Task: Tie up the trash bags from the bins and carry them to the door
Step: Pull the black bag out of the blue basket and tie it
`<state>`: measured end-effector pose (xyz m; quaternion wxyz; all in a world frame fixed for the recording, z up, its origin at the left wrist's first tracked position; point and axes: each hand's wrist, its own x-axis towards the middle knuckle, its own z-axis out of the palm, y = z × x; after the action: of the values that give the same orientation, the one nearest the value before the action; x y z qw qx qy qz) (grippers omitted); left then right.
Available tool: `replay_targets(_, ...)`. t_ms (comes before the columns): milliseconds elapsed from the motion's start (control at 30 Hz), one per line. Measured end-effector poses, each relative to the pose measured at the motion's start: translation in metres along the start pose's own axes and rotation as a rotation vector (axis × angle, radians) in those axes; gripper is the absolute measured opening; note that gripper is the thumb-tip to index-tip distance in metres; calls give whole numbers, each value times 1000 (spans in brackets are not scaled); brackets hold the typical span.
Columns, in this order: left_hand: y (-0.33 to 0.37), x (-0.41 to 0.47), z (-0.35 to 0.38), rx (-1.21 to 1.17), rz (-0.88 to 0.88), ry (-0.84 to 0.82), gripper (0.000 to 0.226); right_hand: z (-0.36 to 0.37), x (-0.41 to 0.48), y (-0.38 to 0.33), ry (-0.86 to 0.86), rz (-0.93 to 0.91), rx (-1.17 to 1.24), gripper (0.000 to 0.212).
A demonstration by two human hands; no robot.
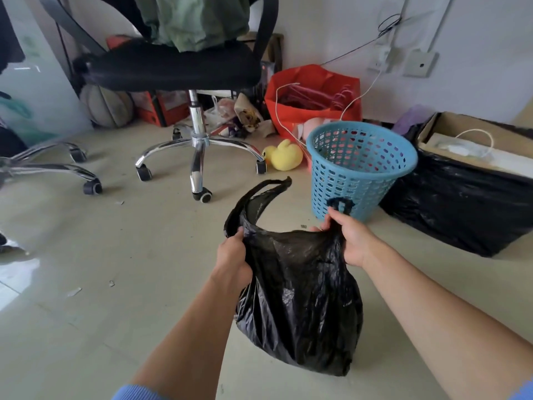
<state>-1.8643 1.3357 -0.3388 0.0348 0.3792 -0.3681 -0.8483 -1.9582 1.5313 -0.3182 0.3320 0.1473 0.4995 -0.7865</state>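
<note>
A black trash bag (300, 295) hangs between my hands above the tiled floor, its mouth open. My left hand (233, 256) grips the bag's left edge below one long handle loop that sticks up. My right hand (350, 239) grips the right handle, whose tip pokes out above my fingers. Just behind the bag stands a blue perforated bin (357, 171) with no bag in it.
A black office chair (173, 64) on a chrome wheeled base stands at back left, a second chair base at far left. A yellow plush duck (284, 155), a red bag (314, 96) and clutter line the wall. A black-wrapped cardboard box (467, 194) sits right.
</note>
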Motion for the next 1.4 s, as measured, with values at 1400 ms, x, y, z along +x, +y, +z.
replay_targets(1400, -2, -16, -18, 269, -239, -336, 17, 7, 5, 13, -278, 59, -580, 24)
